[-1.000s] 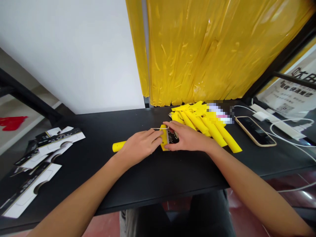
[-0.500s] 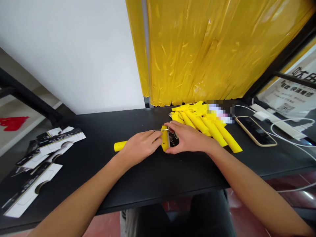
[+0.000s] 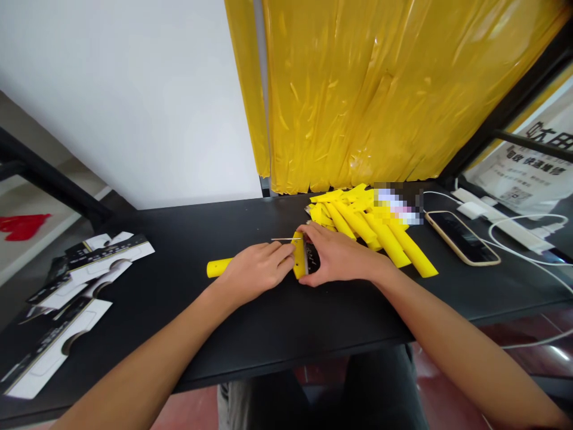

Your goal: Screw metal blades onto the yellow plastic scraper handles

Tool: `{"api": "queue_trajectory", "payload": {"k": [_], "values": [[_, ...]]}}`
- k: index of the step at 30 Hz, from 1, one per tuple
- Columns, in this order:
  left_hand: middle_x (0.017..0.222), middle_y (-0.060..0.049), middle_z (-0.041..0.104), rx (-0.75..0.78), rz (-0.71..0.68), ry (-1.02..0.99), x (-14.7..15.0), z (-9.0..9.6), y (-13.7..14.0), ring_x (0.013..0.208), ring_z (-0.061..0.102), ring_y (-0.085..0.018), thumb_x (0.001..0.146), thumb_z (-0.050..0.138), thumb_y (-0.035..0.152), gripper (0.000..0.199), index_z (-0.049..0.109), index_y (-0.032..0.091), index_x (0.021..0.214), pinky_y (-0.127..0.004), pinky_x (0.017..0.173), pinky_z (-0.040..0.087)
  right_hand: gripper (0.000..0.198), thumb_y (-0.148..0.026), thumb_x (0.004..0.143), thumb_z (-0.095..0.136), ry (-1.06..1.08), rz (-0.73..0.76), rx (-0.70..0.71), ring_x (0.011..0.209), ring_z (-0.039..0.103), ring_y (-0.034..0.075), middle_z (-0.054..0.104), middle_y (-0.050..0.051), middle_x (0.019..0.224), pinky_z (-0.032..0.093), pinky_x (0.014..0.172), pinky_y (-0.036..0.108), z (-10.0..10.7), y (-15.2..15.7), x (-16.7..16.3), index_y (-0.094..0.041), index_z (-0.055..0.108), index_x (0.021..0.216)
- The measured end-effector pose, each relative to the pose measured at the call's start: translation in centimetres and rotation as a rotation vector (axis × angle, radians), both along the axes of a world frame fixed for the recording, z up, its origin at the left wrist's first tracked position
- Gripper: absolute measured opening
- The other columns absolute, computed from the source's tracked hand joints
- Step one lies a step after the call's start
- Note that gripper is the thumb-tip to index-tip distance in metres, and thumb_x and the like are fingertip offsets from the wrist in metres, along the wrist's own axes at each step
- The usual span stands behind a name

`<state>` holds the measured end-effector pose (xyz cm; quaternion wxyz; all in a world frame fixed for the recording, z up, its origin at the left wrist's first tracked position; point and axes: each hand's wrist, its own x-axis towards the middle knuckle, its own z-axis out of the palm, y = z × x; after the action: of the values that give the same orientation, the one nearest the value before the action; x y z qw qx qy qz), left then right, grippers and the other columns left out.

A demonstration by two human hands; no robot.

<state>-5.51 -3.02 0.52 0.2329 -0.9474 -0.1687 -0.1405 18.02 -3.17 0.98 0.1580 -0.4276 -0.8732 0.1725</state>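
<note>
My left hand [image 3: 255,275] lies on a yellow tool [image 3: 299,260] near the middle of the black table [image 3: 277,322]. Its handle sticks out past my hand toward the left edge. My left fingers are curled tight on the tool. My right hand [image 3: 338,258] pinches a small black card [image 3: 312,258] against the tool's head. A thin metal strip [image 3: 286,239] pokes out above my fingers. A pile of yellow tools [image 3: 380,230] sits just behind my right hand. A phone [image 3: 461,237] lies near the right edge. Paper cards [image 3: 76,280] lie at the left edge.
</note>
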Motion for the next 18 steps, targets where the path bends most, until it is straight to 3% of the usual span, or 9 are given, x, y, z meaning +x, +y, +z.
{"api": "queue_trajectory", "payload": {"k": [12, 18], "values": [[0.101, -0.01, 0.07, -0.01, -0.005, 0.042, 0.09, 0.4, -0.11, 0.083, 0.065, -0.021, 0.098, 0.044, 0.006, 0.022, 0.065, 0.012, 0.097, -0.036, 0.07, 0.056, 0.079, -0.055, 0.067, 0.075, 0.032, -0.019, 0.041, 0.114, 0.058, 0.034, 0.054, 0.014, 0.127, 0.048, 0.095, 0.047, -0.61, -0.26, -0.36, -0.02, 0.044, 0.131], [0.096, -0.009, 0.069, -0.038, 0.002, 0.015, -0.03, 0.73, -0.1, 0.083, 0.064, -0.019, 0.101, 0.041, 0.008, 0.024, 0.063, 0.014, 0.096, -0.034, 0.076, 0.056, 0.086, -0.066, 0.064, 0.078, 0.068, -0.042, 0.023, 0.112, 0.058, 0.033, 0.049, 0.014, 0.132, 0.049, 0.095, 0.047, 0.08, -0.3, -0.16, -0.022, 0.047, 0.131]]}}
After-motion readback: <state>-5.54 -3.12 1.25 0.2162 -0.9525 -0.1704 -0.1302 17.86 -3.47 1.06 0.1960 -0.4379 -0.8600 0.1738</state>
